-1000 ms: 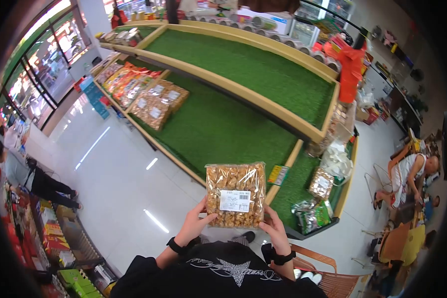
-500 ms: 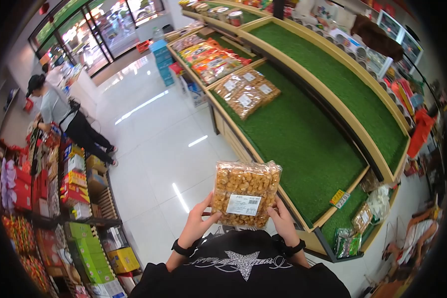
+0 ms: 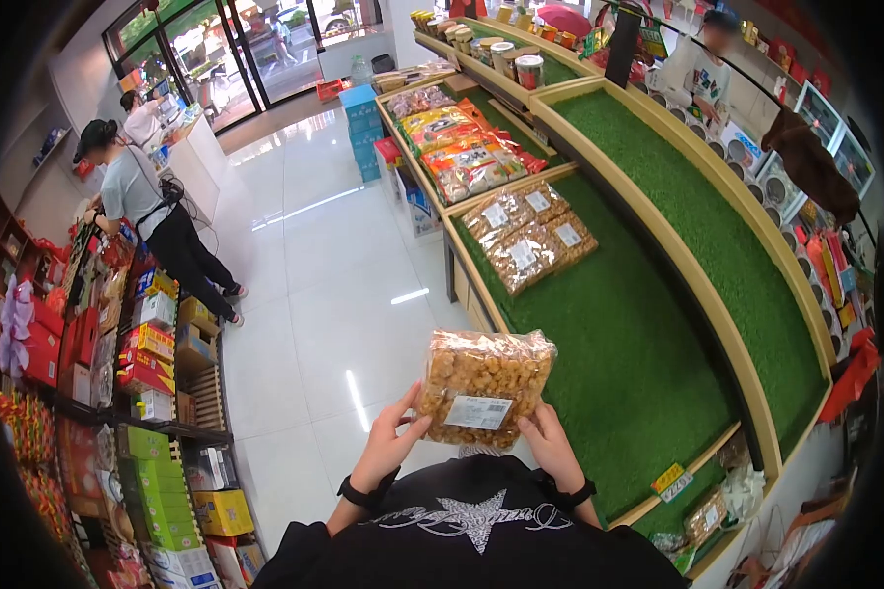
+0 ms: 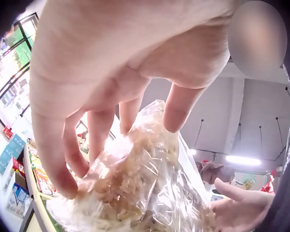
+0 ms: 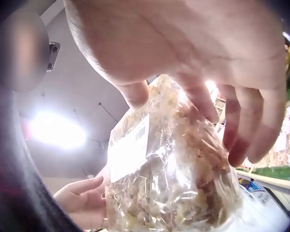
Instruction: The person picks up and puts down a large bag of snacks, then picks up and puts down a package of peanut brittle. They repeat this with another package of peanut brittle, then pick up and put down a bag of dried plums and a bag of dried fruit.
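Note:
A clear-wrapped block of golden-brown puffed snack [image 3: 489, 373] with a white barcode label is held upright in front of the chest. My left hand [image 3: 387, 447] grips its left edge, thumb on the labelled face. At the opposite edge my right hand [image 3: 552, 450] grips it the same way. In the left wrist view the thumb and curled fingers [image 4: 100, 126] span the shiny wrapper. The right wrist view shows the label beside the thumb [image 5: 135, 94], with the other fingers behind the pack. Similar labelled packs [image 3: 525, 257] lie on the green-lined shelf ahead.
The tiered shelf has a raised wooden rim [image 3: 678, 245]. Bagged snacks [image 3: 462, 147] lie farther along it, and a yellow price tag [image 3: 671, 482] stands near its right end. Glossy floor [image 3: 304, 324] runs left of it. A person [image 3: 147, 211] stands by stacked boxes.
The view has swung left and the packs on the shelf now appear closer. Both hands have kept hold of the snack pack, which now tilts slightly.

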A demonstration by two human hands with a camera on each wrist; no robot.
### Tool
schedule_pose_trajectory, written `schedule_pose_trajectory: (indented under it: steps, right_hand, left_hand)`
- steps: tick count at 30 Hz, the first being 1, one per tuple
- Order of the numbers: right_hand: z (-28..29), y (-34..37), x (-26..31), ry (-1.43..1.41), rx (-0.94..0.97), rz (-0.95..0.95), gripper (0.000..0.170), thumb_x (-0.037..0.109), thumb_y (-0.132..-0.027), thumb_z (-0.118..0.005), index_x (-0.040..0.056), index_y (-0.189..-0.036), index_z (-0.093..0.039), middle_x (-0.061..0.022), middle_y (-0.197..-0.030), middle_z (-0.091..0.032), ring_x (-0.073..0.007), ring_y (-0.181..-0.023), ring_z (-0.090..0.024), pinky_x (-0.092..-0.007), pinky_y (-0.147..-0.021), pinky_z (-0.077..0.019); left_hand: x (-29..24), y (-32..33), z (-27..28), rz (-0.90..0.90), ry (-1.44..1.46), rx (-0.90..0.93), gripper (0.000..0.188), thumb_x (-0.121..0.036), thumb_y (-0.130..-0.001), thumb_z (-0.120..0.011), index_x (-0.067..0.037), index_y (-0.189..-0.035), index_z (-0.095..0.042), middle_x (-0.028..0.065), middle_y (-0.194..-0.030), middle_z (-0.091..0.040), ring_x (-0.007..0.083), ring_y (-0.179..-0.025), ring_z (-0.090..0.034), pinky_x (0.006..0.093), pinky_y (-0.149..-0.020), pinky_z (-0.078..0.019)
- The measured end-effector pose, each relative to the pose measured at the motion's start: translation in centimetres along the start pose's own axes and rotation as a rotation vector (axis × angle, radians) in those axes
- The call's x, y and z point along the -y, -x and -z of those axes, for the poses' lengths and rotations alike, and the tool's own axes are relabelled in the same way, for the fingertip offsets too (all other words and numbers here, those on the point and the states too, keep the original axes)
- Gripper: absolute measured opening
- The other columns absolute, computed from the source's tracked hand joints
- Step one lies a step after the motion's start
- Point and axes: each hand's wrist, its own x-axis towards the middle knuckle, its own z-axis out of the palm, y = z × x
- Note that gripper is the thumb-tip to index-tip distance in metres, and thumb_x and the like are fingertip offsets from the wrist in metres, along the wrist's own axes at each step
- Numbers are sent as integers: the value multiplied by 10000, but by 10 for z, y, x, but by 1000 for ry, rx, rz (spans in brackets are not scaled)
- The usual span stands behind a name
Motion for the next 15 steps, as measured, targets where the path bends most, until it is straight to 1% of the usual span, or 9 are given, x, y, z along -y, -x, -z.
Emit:
schedule_pose_trajectory:
  steps: [2,3,4,7,9,10,12,13,15]
  right_hand:
    - [17,-25,4,-118,38,-75,464,197,-846,-488,15,-1245,-336,-105,-1047,-417,-200,-953,-461,-303,-814,-389]
    - [24,-39,-5,-182,15,-37,466,188,-846,-486,8,-1248,-330,-98,-1035,-418,-190,-939,-462,-294,-809,-392]
    - [34,-51,-8,-181,14,-27,466,188,-846,-486,8,-1248,-330,-98,-1035,-418,-190,-939,-462,-294,-809,-392]
    - [61,-87,-12,-151,14,15,500,158,-840,-494,15,-1276,-296,-106,-1090,-428,-183,-959,-464,-290,-808,-395]
    - [72,-104,-12,-290,60,12,557,126,-825,-512,20,-1304,-249,-123,-1159,-432,-180,-997,-465,-291,-829,-389]
    - [76,-110,-10,-295,64,6,557,126,-825,-512,20,-1304,-249,-123,-1159,-432,-180,-997,-465,-291,-829,-389]
    - [85,-118,-5,-214,74,-74,597,97,-810,-527,24,-1317,-220,-135,-1202,-424,-180,-1022,-469,-301,-840,-390]
    - [89,-120,-5,-213,72,-89,597,97,-810,-527,24,-1317,-220,-135,-1202,-424,-180,-1022,-469,-301,-840,-390]
    - [96,-123,-9,-137,61,-130,617,62,-813,-512,15,-1327,-175,-107,-1173,-442,-167,-971,-486,-284,-826,-394]
  left_hand:
    - [-14,-30,-6,-8,-5,29,552,-122,-784,-559,-117,-1288,-335,122,-1067,-526,185,-997,-490,317,-809,-440]
    - [-21,-45,-10,-14,-10,59,557,-127,-785,-559,-123,-1292,-330,126,-1082,-519,187,-997,-488,316,-812,-437]
    - [-26,-59,-13,-24,-12,56,557,-127,-785,-559,-123,-1292,-330,126,-1082,-519,187,-997,-488,316,-812,-437]
    - [-33,-93,-25,33,39,114,573,-139,-782,-565,-118,-1297,-317,127,-1085,-518,198,-980,-496,315,-825,-431]
    - [-35,-110,-33,80,63,149,595,-146,-775,-578,-106,-1301,-304,134,-1134,-468,206,-1020,-465,316,-835,-429]
    - [-34,-116,-37,88,60,147,595,-146,-775,-578,-106,-1301,-304,134,-1134,-468,206,-1020,-465,316,-835,-429]
    - [-31,-128,-50,57,-20,106,607,-146,-768,-592,-89,-1298,-302,143,-1202,-369,209,-1084,-404,318,-837,-432]
    - [-23,-135,-53,79,-26,119,611,-153,-763,-602,-80,-1293,-306,147,-1220,-298,210,-1111,-359,318,-837,-432]
    - [-16,-151,-58,102,19,136,609,-156,-763,-603,-75,-1291,-309,145,-1204,-304,211,-1106,-361,317,-838,-431]
